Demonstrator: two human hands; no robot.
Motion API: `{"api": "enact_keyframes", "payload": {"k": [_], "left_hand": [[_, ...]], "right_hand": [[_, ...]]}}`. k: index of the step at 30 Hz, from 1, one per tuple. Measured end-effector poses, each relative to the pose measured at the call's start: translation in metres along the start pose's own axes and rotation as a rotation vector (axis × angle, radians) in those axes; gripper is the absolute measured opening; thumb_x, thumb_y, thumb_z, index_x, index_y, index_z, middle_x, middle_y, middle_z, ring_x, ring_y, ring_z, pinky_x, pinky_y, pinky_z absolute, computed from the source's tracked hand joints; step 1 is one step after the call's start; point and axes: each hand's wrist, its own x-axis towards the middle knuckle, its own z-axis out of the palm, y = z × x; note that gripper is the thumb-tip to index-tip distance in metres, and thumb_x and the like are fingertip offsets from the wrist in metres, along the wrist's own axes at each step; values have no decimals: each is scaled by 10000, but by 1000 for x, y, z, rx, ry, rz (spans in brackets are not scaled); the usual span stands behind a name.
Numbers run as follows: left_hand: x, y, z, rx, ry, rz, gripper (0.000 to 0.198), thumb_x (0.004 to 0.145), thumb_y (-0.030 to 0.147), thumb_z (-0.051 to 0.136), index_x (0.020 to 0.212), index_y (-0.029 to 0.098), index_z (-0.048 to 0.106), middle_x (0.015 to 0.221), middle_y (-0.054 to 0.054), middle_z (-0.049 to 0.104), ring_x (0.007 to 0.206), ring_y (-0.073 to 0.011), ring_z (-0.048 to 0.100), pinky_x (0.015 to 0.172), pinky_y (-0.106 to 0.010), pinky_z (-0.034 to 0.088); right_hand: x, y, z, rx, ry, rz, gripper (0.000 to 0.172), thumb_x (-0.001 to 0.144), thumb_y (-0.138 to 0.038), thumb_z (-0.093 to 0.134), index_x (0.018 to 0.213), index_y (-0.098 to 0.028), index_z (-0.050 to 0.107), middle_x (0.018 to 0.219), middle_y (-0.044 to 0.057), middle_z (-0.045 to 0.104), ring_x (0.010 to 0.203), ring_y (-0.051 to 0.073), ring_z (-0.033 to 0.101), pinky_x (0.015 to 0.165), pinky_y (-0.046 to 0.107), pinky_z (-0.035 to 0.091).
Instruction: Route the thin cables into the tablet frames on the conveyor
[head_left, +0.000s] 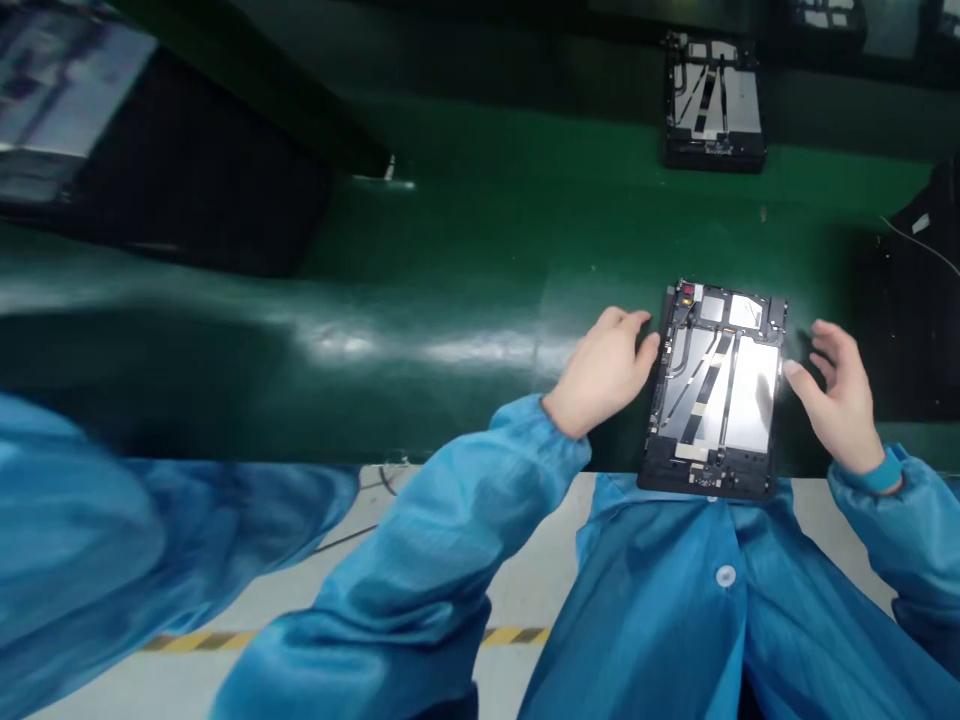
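An opened tablet [716, 400] with its inner side facing up lies at the front edge of the green bench, its near end reaching slightly past the edge. Silver battery panels, dark ribbon cables and a black frame show inside it. Beside its left edge is my left hand [606, 370], thumb and forefinger apart and close to the frame; whether they touch it I cannot tell. My right hand [838, 400] is held off the right edge with fingers spread and curved, the thumb tip nearest the tablet. Neither hand holds anything.
Further back stands a stack of similar opened tablets [716, 110]. A black object [911, 300] with a thin pale cable is at the right. Upper left, a large dark bin or case [210, 170] sits on the green bench [465, 250]. Another person's blue clothing [112, 540] is at left.
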Motion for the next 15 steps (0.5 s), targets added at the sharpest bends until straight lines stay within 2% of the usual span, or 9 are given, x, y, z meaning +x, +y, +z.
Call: {"api": "enact_keyframes", "payload": {"k": [2,4,6,8,10,12,15], "left_hand": [[-11,-4,10,9,-1,59,526,983,376,515,1397,73,633,1248,-197,645,1172,-324,622,1078,-482,487],[-17,-4,20,-62,20,78,551,974,400,538,1410,78,638,1273,-197,633,1219,-334,595,1110,-492,471],[-16,-5,26,-236,46,57,536,969,380,545,1426,114,637,1269,-172,655,1208,-307,610,1104,-464,484],[-12,-9,24,-489,56,2,571,973,366,538,1500,152,571,1199,-136,707,1095,-260,666,1015,-412,542],[-5,-18,12,-711,45,-76,662,952,390,583,1567,162,487,1056,-103,751,906,-221,698,842,-349,583],[2,-36,-8,-822,42,-168,760,886,416,683,1569,153,478,920,-71,759,747,-188,677,687,-289,558],[12,-81,-51,-811,86,-327,812,799,366,761,1540,145,510,857,-46,764,665,-160,651,604,-246,526]], "right_hand": [[-24,0,4,39,-59,44,673,954,-448,642,1562,-274,412,1615,134,466,1498,328,458,1249,610,369],[-40,-8,16,47,-112,23,736,965,-455,635,1613,-253,350,1692,143,366,1581,339,336,1292,624,292],[-47,-20,33,67,-128,-5,744,970,-458,628,1622,-248,340,1715,135,328,1617,343,253,1303,632,265],[-44,-29,51,137,-135,-10,738,979,-447,613,1629,-257,320,1718,121,323,1626,324,234,1314,615,256],[-34,-33,67,257,-166,-3,757,987,-424,601,1647,-273,260,1723,112,311,1611,294,283,1316,574,281],[-17,-33,77,358,-202,-2,772,976,-402,608,1645,-282,241,1722,117,310,1581,277,353,1289,537,354],[14,-27,79,365,-233,-41,674,920,-352,645,1547,-268,413,1620,135,467,1465,286,508,1184,518,484]]}}
